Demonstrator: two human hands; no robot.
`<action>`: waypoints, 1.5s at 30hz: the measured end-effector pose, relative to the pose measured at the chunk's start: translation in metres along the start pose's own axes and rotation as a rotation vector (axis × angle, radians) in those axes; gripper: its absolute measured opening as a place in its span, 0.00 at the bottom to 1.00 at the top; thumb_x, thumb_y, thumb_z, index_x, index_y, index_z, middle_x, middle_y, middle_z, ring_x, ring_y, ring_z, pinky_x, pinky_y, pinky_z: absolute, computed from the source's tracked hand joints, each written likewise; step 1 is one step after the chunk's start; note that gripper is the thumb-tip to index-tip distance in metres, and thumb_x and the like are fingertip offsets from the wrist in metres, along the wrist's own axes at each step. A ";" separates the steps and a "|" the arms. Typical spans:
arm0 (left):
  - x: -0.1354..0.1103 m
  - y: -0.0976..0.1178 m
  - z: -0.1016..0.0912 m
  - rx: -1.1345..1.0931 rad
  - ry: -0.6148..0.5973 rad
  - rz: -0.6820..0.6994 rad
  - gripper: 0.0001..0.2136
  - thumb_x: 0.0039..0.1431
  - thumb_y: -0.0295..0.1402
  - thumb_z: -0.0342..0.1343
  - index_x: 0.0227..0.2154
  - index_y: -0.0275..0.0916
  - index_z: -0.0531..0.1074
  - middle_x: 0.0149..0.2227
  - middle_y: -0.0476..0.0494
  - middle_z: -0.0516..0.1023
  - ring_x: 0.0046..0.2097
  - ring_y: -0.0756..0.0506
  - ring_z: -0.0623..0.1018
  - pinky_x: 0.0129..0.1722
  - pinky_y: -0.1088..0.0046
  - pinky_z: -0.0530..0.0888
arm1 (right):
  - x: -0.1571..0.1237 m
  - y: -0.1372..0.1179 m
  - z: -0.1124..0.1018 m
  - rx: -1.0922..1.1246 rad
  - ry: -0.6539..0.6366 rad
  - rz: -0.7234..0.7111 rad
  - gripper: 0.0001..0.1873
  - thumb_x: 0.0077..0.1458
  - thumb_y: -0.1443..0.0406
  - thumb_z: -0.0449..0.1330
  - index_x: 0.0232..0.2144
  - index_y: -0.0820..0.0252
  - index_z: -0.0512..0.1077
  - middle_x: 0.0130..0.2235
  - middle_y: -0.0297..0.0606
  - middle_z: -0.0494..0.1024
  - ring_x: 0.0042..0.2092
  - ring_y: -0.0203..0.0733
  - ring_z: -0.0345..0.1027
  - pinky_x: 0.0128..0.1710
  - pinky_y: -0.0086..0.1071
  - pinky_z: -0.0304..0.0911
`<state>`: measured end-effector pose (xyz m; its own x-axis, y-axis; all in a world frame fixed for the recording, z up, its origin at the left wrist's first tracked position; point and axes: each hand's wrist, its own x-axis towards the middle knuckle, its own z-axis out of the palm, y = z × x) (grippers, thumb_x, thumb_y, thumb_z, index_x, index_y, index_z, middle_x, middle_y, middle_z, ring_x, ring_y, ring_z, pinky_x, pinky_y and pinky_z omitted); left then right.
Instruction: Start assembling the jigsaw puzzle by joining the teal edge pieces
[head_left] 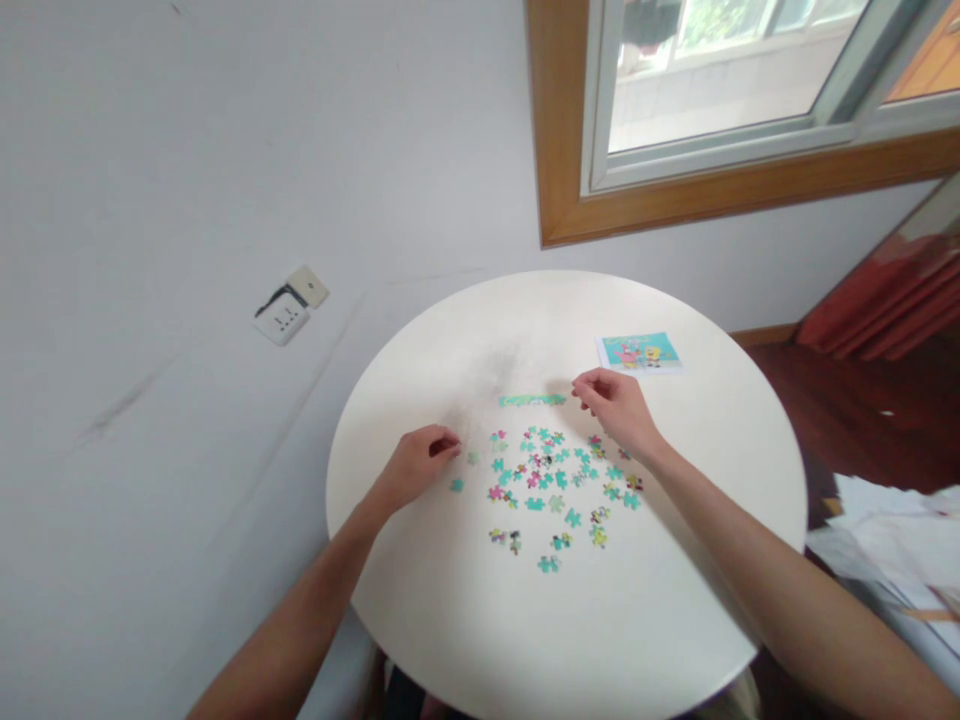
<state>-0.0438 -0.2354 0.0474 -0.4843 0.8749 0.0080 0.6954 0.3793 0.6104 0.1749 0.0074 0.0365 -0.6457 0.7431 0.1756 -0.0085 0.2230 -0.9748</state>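
Observation:
On the white round table (480, 610), many loose jigsaw puzzle pieces (535, 504) in turquoise, pink and yellow lie scattered. Beyond them, a joined strip of green-turquoise puzzle pieces (532, 400) runs left to right. My right hand (613, 408) hovers just right of this strip, its thumb and fingers pinched together; whatever they may hold is too small to make out. To the left of the loose pieces, my left hand (420, 462) has its fingers curled towards the thumb, and their contents cannot be seen. A pale green piece (473, 458) and a turquoise piece (457, 485) lie close to it.
A picture card (640, 352) with cartoon figures lies at the far right of the table. The wall (300, 180) with a power socket (282, 318) borders the table's left and back. Papers (892, 530) are piled at the right, beside the table.

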 end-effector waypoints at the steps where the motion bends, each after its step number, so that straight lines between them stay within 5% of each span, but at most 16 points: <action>1: 0.003 0.009 0.004 -0.080 0.020 -0.035 0.08 0.54 0.37 0.59 0.30 0.38 0.77 0.28 0.46 0.79 0.31 0.45 0.76 0.33 0.71 0.72 | -0.004 0.000 0.005 -0.002 -0.054 -0.004 0.12 0.54 0.57 0.62 0.32 0.61 0.75 0.26 0.35 0.76 0.27 0.36 0.66 0.26 0.30 0.61; 6: 0.029 0.067 0.029 -0.440 -0.018 -0.026 0.12 0.53 0.41 0.62 0.32 0.37 0.80 0.30 0.45 0.82 0.33 0.45 0.79 0.32 0.72 0.73 | -0.023 -0.001 0.033 0.161 -0.261 0.031 0.15 0.52 0.55 0.64 0.36 0.61 0.75 0.27 0.33 0.75 0.28 0.36 0.68 0.30 0.31 0.65; 12: 0.054 0.099 0.049 -0.585 -0.064 -0.005 0.11 0.52 0.37 0.62 0.34 0.36 0.82 0.35 0.43 0.84 0.35 0.44 0.81 0.35 0.72 0.75 | -0.021 -0.002 0.036 0.269 -0.158 0.096 0.14 0.49 0.55 0.67 0.30 0.60 0.75 0.24 0.34 0.77 0.26 0.37 0.69 0.28 0.31 0.66; 21: 0.071 0.077 0.046 -0.453 0.011 0.062 0.13 0.59 0.36 0.56 0.41 0.35 0.80 0.33 0.43 0.83 0.32 0.47 0.79 0.31 0.74 0.73 | -0.013 -0.001 0.028 0.255 -0.099 0.101 0.12 0.49 0.59 0.67 0.34 0.60 0.75 0.23 0.33 0.76 0.25 0.37 0.69 0.28 0.31 0.64; 25: 0.080 0.058 0.042 -0.118 0.098 0.294 0.10 0.63 0.32 0.53 0.40 0.39 0.80 0.41 0.44 0.83 0.42 0.44 0.79 0.45 0.67 0.74 | -0.002 0.008 0.017 0.170 -0.028 0.091 0.13 0.49 0.61 0.65 0.37 0.62 0.76 0.24 0.33 0.76 0.26 0.38 0.69 0.28 0.31 0.64; 29: 0.086 0.041 0.050 0.143 0.039 0.501 0.13 0.65 0.28 0.51 0.47 0.39 0.77 0.50 0.43 0.79 0.52 0.42 0.74 0.56 0.59 0.68 | 0.013 0.028 0.000 -0.072 0.061 0.156 0.11 0.49 0.65 0.62 0.35 0.65 0.77 0.24 0.36 0.77 0.25 0.37 0.69 0.26 0.30 0.63; 35: 0.081 0.038 0.055 0.316 -0.074 0.480 0.16 0.68 0.34 0.50 0.56 0.49 0.71 0.57 0.45 0.72 0.58 0.41 0.67 0.57 0.57 0.63 | 0.027 0.043 0.001 -0.354 -0.016 0.150 0.06 0.49 0.69 0.60 0.28 0.63 0.77 0.24 0.37 0.79 0.25 0.37 0.70 0.26 0.28 0.62; 45: 0.075 0.043 0.061 0.399 -0.075 0.447 0.17 0.67 0.39 0.53 0.57 0.55 0.69 0.57 0.45 0.68 0.58 0.39 0.64 0.57 0.56 0.60 | 0.036 0.023 0.009 -0.624 -0.055 0.221 0.06 0.45 0.71 0.61 0.24 0.64 0.79 0.22 0.38 0.79 0.25 0.38 0.71 0.27 0.27 0.60</action>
<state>-0.0177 -0.1353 0.0258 -0.0707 0.9890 0.1300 0.9755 0.0413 0.2163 0.1450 0.0334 0.0187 -0.6201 0.7834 -0.0425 0.5612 0.4050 -0.7218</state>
